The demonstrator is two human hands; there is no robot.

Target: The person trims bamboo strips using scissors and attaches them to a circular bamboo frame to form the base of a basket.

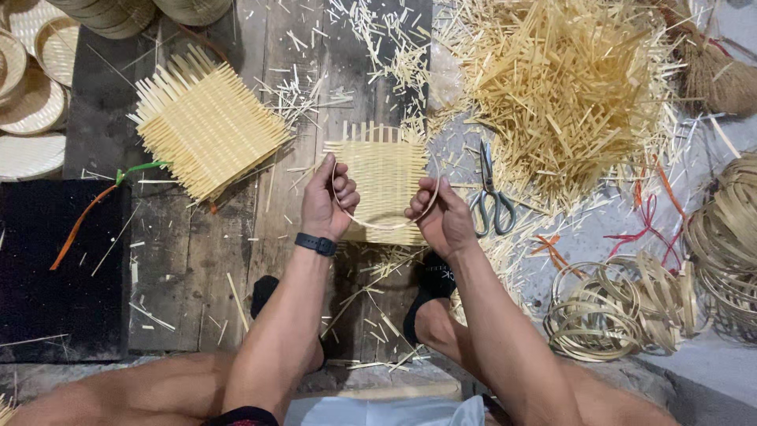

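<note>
Scissors [490,193] next to a huge pile of bamboo offcuts [564,79], loose hoops [611,308] at right, another woven mat [206,122] — finished trays [31,95] top left.

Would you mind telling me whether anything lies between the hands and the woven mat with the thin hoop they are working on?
Nothing visible does. The left hand and right hand already grip the thin hoop against the woven mat. The scissors lie apart, to the right.

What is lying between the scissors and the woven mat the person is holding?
In the head view, only bare grey floor strewn with loose bamboo slivers separates the scissors from the woven mat; the right hand sits just below that gap.
</note>
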